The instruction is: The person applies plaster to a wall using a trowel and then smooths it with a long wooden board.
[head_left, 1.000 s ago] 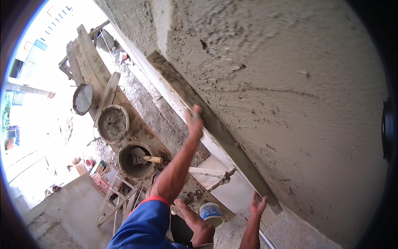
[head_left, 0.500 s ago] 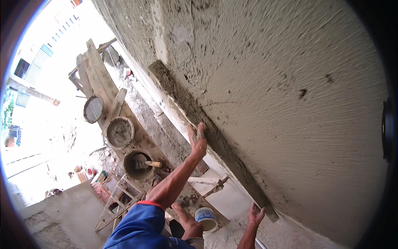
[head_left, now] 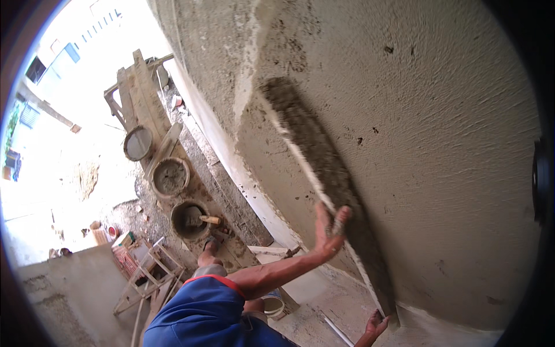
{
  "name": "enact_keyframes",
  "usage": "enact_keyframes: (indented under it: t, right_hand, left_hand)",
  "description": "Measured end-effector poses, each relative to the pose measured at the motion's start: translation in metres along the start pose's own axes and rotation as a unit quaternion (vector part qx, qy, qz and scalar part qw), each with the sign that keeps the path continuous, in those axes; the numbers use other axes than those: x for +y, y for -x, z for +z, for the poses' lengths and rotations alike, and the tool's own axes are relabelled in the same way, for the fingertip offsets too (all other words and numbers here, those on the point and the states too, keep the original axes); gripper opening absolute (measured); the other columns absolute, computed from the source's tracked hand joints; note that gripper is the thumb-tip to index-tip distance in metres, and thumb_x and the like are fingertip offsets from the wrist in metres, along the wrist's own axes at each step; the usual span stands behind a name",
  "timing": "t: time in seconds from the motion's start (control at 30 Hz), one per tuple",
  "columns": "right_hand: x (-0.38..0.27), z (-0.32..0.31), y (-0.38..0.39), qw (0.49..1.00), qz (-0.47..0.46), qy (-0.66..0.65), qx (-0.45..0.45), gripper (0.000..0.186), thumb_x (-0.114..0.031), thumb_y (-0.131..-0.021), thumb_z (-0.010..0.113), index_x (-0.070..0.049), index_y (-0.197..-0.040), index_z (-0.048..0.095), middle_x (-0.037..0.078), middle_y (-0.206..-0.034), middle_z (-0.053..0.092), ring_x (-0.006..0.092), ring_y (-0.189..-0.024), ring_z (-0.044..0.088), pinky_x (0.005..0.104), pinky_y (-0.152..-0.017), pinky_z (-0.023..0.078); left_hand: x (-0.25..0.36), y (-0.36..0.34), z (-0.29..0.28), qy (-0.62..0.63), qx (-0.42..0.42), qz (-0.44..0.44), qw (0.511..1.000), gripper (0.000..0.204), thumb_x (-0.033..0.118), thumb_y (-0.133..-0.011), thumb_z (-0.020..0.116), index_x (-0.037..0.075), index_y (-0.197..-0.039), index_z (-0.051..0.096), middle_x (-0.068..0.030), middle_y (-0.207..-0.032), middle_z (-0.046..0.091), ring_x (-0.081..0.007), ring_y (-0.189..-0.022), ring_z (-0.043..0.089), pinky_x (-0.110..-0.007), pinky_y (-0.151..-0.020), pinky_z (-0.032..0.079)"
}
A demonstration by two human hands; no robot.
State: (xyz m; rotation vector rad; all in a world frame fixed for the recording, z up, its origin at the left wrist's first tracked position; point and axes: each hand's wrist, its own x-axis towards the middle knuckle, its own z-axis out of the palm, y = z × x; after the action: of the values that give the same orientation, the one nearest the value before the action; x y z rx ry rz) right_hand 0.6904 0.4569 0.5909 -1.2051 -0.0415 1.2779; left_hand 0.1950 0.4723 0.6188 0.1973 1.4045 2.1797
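Observation:
A long wooden straightedge [head_left: 324,159], its face coated in wet mortar, lies slantwise against the plastered wall [head_left: 439,173]. My left hand [head_left: 330,234] grips its near edge around the middle, fingers and thumb apart along the board. At the lower end of the straightedge, my right hand [head_left: 377,325] holds the edge, its fingers partly curled. The wall shows ridged, wet plaster to the right of the board and rougher patches to the left.
Below to the left, a plank scaffold [head_left: 151,110] carries mortar buckets [head_left: 171,177]; a wooden-handled tool [head_left: 209,220] rests in the nearest. A white-blue pail [head_left: 273,304] is beside my legs. A wooden frame [head_left: 151,272] leans near bricks, and a white pipe [head_left: 337,328] lies at the bottom.
Both hands have shifted the straightedge right across the wall, and it now stands steeper. More plaster shows to its left. My left arm reaches further right.

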Motion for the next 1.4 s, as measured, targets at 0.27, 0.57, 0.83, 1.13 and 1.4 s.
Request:
enact_keyframes:
  t: [0.27,0.57,0.83,1.13,1.4]
  right_hand:
    - [-0.104,-0.023,0.049,0.994,-0.088,0.025,-0.052,0.042,-0.035,-0.099,0.039,0.0,-0.119,0.052,0.014,-0.121,0.058,0.0254,-0.109,0.056,0.0383,-0.089,0.047]
    - [-0.089,-0.009,0.147,0.962,-0.152,0.108,-0.199,0.046,-0.029,-0.086,0.06,-0.003,-0.123,0.051,0.011,-0.122,0.057,0.0261,-0.107,0.056,0.0353,-0.087,0.046]
    - [-0.08,0.055,0.218,0.907,-0.099,0.205,-0.353,0.057,-0.031,-0.083,0.061,-0.004,-0.131,0.045,0.01,-0.13,0.051,0.0258,-0.112,0.05,0.0377,-0.089,0.04]
    - [-0.063,0.12,0.209,0.796,-0.137,0.398,-0.435,0.07,-0.014,-0.069,0.068,0.0,-0.133,0.041,0.01,-0.134,0.046,0.0262,-0.124,0.042,0.0409,-0.103,0.034]
    - [0.15,0.203,0.363,0.774,-0.182,0.438,-0.421,0.068,-0.002,-0.06,0.07,0.001,-0.123,0.046,0.01,-0.115,0.054,0.0232,-0.106,0.052,0.0401,-0.098,0.041]
  left_hand:
    - [0.087,0.071,0.024,0.089,-0.04,-0.005,0.995,0.044,0.031,-0.094,0.055,0.0,-0.118,0.035,-0.0132,-0.102,0.055,-0.0232,-0.094,0.053,-0.038,-0.086,0.044]
    - [0.036,0.089,-0.107,0.113,0.072,-0.26,0.956,0.039,0.038,-0.091,0.06,0.01,-0.108,0.041,-0.007,-0.096,0.056,-0.0194,-0.073,0.057,-0.04,-0.065,0.049]
    - [0.011,0.116,-0.202,0.178,0.171,-0.353,0.903,0.031,0.033,-0.095,0.051,0.007,-0.112,0.049,-0.011,-0.096,0.064,-0.0251,-0.08,0.066,-0.039,-0.057,0.058]
    - [-0.037,0.093,-0.335,0.302,0.212,-0.41,0.834,0.04,0.039,-0.096,0.046,0.003,-0.11,0.056,-0.0168,-0.104,0.065,-0.0327,-0.092,0.064,-0.05,-0.078,0.055]
    - [-0.037,0.052,-0.433,0.223,0.404,-0.481,0.745,0.033,0.039,-0.093,0.052,0.009,-0.104,0.059,-0.0087,-0.099,0.067,-0.029,-0.084,0.066,-0.055,-0.074,0.054]
